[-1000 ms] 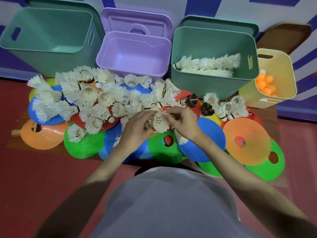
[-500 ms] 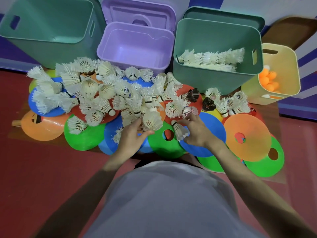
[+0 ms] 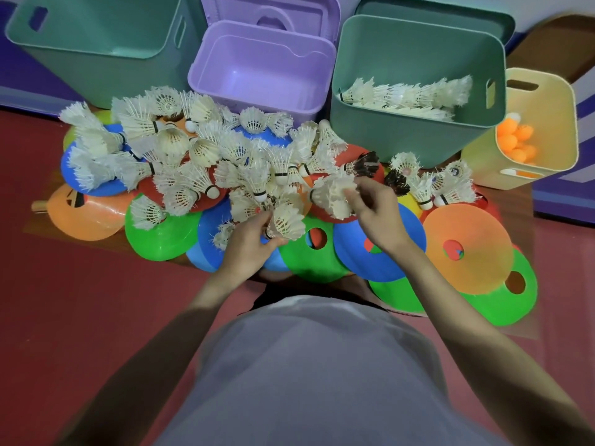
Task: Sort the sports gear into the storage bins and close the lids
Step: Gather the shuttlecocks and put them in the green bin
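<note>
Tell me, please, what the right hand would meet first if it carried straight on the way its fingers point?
Probably the dark-feathered shuttlecock lying just beyond the right hand, whose fingers pinch a white feathered shuttlecock. Depth is unclear from this single view, so the hand might pass above it.

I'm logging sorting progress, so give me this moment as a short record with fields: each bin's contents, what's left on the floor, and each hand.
left teal bin: nothing visible inside
purple bin: empty, lid propped behind
right teal bin: rows of white shuttlecocks
yellow bin: orange balls
floor: pile of loose shuttlecocks lying over coloured disc cones
left hand: grips a white shuttlecock
right hand: pinches a clump of white shuttlecocks
lids: none closed
</note>
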The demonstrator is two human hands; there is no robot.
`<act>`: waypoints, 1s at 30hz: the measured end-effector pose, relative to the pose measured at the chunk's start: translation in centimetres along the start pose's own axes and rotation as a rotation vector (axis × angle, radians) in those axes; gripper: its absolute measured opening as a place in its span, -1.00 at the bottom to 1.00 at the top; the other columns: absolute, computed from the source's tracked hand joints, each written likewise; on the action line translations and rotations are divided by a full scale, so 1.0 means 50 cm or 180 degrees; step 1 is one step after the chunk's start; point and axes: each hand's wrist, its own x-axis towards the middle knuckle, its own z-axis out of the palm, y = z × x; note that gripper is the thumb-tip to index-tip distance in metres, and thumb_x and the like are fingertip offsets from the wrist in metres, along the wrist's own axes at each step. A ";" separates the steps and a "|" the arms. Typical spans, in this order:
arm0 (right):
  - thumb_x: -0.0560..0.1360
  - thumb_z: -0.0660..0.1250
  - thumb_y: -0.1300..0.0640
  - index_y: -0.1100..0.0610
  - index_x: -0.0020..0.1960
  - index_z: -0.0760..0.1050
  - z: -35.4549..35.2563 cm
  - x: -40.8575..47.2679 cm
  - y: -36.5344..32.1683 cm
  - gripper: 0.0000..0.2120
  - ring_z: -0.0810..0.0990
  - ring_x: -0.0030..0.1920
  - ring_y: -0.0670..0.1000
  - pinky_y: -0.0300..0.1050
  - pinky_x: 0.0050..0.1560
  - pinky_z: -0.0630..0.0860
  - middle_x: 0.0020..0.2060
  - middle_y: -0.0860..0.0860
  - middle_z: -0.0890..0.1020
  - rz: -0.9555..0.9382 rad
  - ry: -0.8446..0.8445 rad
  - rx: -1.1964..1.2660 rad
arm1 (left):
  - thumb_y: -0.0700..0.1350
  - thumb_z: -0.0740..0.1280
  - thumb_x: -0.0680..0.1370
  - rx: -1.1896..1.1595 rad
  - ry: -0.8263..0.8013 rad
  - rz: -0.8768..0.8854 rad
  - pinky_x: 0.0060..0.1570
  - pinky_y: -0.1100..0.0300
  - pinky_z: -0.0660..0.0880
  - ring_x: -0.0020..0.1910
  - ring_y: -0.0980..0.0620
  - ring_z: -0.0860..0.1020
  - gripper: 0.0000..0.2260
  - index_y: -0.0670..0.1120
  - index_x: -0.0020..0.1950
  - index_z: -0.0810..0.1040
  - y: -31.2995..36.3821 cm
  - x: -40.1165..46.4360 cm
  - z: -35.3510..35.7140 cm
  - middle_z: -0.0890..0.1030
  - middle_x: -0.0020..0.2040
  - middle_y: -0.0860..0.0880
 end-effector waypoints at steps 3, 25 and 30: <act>0.57 0.26 0.17 0.20 -0.21 0.45 0.018 -0.003 0.000 -0.81 0.30 -0.40 -0.06 -0.06 -0.38 0.26 -0.47 -0.01 0.34 -0.0004 -0.0508 0.0106 | -0.12 0.52 0.41 0.0025 0.0035 0.0029 0.02 -0.03 0.56 0.04 -0.02 0.63 -0.59 -0.13 0.22 0.55 0.007 -0.007 0.011 0.67 0.06 -0.03; 0.59 0.23 0.17 0.16 -0.05 0.42 0.131 0.004 0.024 -0.93 0.50 -0.51 -0.05 -0.03 -0.34 0.47 -0.45 0.03 0.58 0.0180 -0.0618 0.0146 | -0.14 0.51 0.39 -0.0940 0.1518 -0.0509 0.01 0.31 0.52 -0.04 0.13 0.60 -0.53 -0.14 0.26 0.47 -0.001 -0.071 -0.006 0.63 0.07 0.02; 0.53 0.35 0.15 0.25 0.04 0.55 0.203 0.029 0.002 -0.83 0.62 -0.31 0.12 0.02 -0.19 0.54 -0.32 0.17 0.65 0.0137 -0.0995 -0.0419 | -0.05 0.50 0.35 -0.0886 0.1662 -0.0800 0.01 0.16 0.55 0.02 0.05 0.62 -0.45 -0.07 0.31 0.45 -0.054 -0.073 -0.060 0.63 0.13 0.00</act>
